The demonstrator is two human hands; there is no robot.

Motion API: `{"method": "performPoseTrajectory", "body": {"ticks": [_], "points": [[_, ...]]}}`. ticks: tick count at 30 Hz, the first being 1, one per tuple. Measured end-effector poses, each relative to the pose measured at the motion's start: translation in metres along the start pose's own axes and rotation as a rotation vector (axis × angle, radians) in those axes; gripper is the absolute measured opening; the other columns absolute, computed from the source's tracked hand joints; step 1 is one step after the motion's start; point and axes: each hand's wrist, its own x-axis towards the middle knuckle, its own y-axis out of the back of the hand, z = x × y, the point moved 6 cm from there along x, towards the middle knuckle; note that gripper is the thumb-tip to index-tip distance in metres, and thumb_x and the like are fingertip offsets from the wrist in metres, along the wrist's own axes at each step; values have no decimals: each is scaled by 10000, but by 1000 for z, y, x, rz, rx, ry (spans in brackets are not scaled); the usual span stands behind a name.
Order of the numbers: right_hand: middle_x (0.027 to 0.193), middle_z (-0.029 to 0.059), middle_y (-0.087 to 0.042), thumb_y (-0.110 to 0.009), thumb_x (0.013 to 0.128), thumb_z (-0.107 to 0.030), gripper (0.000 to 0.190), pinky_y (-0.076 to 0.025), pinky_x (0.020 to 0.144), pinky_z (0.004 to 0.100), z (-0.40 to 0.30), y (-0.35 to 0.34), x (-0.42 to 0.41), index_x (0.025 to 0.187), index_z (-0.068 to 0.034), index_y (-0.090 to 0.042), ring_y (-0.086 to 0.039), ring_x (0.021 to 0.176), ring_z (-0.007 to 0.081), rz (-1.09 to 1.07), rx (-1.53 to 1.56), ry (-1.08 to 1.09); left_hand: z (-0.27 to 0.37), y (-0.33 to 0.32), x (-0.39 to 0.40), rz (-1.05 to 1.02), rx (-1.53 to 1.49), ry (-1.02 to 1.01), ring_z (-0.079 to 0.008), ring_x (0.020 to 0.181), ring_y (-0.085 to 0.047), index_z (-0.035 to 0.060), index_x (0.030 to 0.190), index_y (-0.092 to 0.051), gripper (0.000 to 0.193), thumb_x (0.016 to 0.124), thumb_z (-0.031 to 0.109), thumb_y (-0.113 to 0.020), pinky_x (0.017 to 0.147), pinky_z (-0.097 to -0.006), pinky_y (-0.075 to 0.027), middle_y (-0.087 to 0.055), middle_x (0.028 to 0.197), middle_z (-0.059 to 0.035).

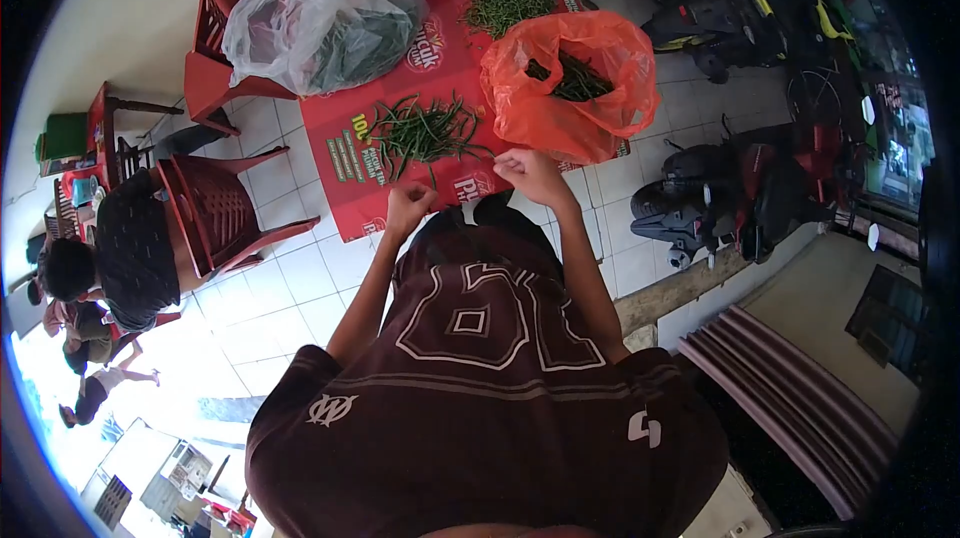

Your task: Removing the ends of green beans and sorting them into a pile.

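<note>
A loose pile of long green bean pods (424, 129) lies near the front edge of a table with a red printed cover (337, 208). My left hand (411, 208) is at the table edge just in front of the pile, fingers curled together; a pod end reaches close to its fingertips. To the right of the pile, my right hand (531, 174) has thumb and fingers brought together near another pod's tip. Whether either hand pinches a pod is too small to tell. Behind my right hand stands an orange plastic bag (525, 114), its mouth open, with more dark green pods (581, 80) inside.
Short cut green pieces (510, 5) form a heap behind the orange bag. Clear plastic bags of greens (360, 35) sit at the back left. Red plastic chairs (217, 215) and a seated person (135, 253) are leftward; parked motorbikes (720, 193) stand at right.
</note>
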Motion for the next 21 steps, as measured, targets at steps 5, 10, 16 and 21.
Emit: {"method": "performPoseTrajectory", "body": {"ticks": [5,10,16,21], "points": [[946,83,-739,-684,976,-186,269,-550,750,276,-17,-39,11,1122,38,-707,-693,815,124,-244,243,55,88,-10,-41,-191,-253,-152,-97,680,-643,-15,829,-698,117,846,100,-695,640,-268,-513,-709,757,-51],[918,41,-723,-685,974,-139,209,-540,713,245,-59,-31,15,1102,23,-712,-658,771,83,-259,636,-2,134,-9,-47,-280,-34,-326,-99,653,-616,-3,847,-701,148,819,135,-746,630,-276,-508,-697,742,-36],[911,62,-739,-720,940,-108,162,-565,730,262,-91,3,10,1028,27,-734,-702,814,113,-222,700,27,210,-4,-61,-82,101,-525,-179,730,-682,17,868,-718,213,769,173,-825,678,-324,-536,-722,825,-73],[923,101,-737,-713,933,-61,173,-607,741,278,-115,18,2,1057,59,-724,-732,794,161,-57,782,61,247,8,-60,188,182,-770,-227,828,-721,43,914,-743,211,764,154,-840,739,-356,-556,-736,887,-101]]}}
